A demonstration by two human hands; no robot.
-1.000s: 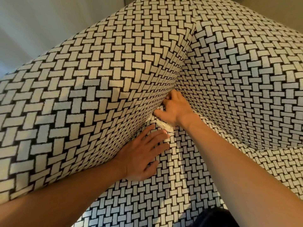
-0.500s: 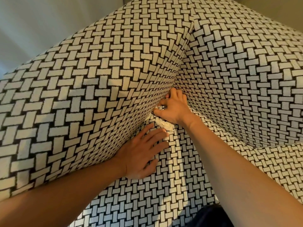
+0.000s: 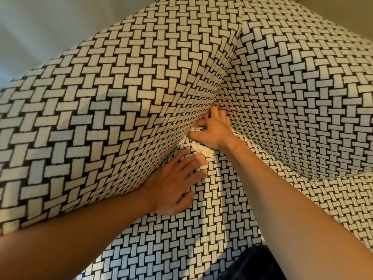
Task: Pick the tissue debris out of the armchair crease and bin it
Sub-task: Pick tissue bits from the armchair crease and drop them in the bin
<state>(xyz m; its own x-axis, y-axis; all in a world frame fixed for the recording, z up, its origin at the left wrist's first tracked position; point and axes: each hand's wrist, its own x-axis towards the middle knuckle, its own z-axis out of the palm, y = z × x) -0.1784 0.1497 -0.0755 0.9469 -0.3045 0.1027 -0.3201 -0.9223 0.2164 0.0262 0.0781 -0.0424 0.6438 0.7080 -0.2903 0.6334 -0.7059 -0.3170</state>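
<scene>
- your left hand (image 3: 173, 188) lay flat on the seat cushion (image 3: 222, 209), fingers straight and slightly spread, hard against the foot of the armrest (image 3: 101, 118); the likely purpose was to press the cushion down and open the armchair crease (image 3: 180, 143)
- your right hand (image 3: 214, 132) was deeper in, at the corner where armrest, backrest (image 3: 302, 98) and seat met, its fingers curled into the gap; it could not be told whether thumb and forefinger pinched a scrap there, as a small white fleck by the thumb might have been tissue or pattern
- the tissue debris (image 3: 201, 150), a crumpled white wad, lay on the seat at the mouth of the crease, between the two hands: just below the base of the right thumb, and touching or nearly touching the left fingertips (image 3: 202, 161)
- the wad lay outside the fold but in neither hand's grip, and no bin was in view
</scene>
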